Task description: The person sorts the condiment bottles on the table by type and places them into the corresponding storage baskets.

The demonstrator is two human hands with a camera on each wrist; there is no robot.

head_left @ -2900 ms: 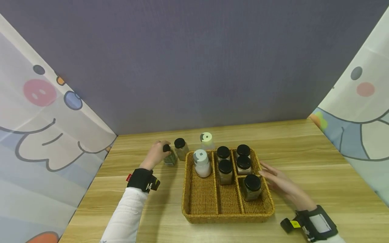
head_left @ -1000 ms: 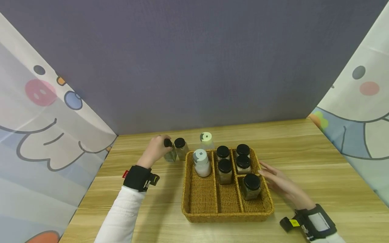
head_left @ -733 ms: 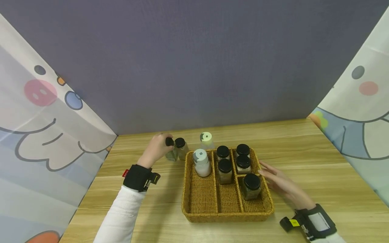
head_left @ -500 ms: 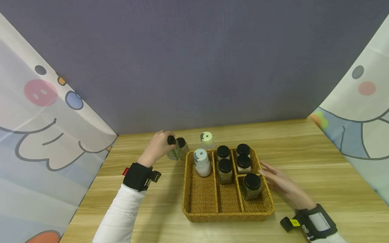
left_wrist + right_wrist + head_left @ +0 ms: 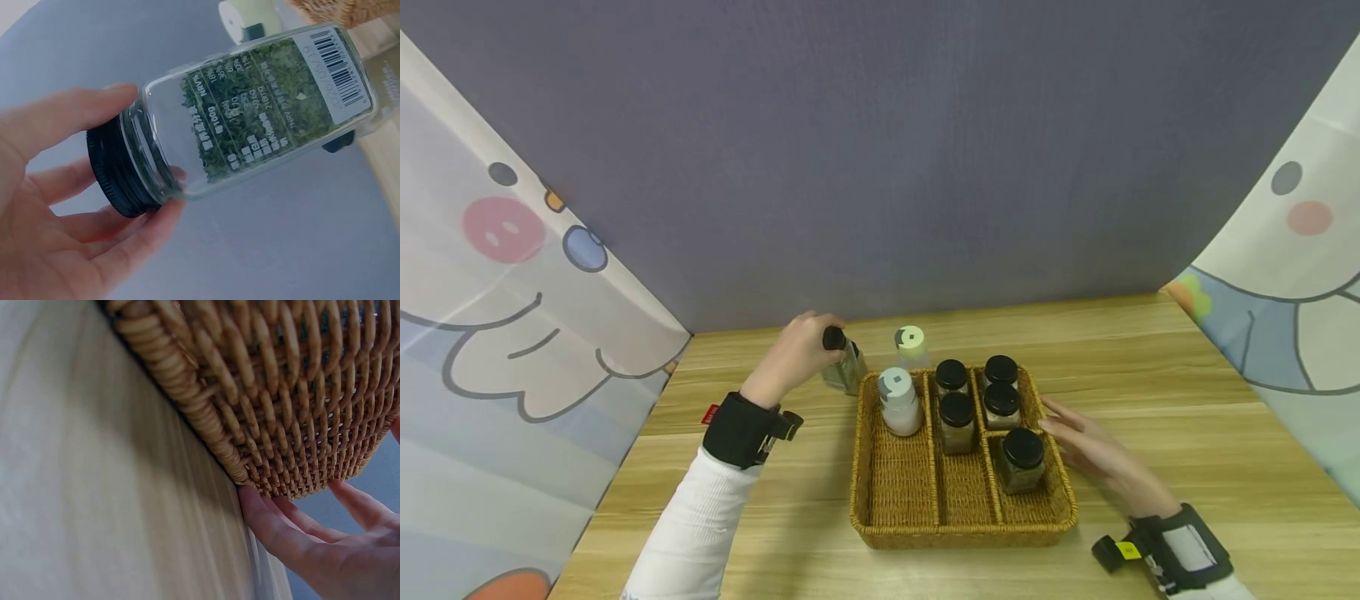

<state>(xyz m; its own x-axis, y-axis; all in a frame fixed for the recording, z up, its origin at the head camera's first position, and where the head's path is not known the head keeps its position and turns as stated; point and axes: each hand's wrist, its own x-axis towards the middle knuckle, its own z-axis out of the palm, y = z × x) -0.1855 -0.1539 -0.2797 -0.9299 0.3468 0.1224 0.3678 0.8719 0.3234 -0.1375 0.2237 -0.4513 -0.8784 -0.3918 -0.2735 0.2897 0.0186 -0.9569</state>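
My left hand (image 5: 797, 350) pinches the black lid of a glass spice jar (image 5: 269, 106) between thumb and fingers. Dried green flakes fill much of the jar, and a barcode label is on its side. In the head view this jar leans and overlaps a second black-lidded jar (image 5: 861, 364) behind it, which is mostly hidden. My right hand (image 5: 1105, 454) has its fingertips against the right side of a divided wicker basket (image 5: 966, 532). The right wrist view shows extended fingers (image 5: 275, 528) touching the woven wall low down, close to the table.
Inside the basket, a white-capped shaker (image 5: 900, 404) stands in the left compartment; several black-lidded jars (image 5: 957, 425) occupy the others. Behind the basket is a pale green-capped shaker (image 5: 912, 346). A grey panel (image 5: 880, 167) closes off the back of the wooden table (image 5: 1210, 400).
My left hand has taken the green-flake jar by its lid, raised it a little and moved it rightward, across the second jar. The right hand and basket stay put.
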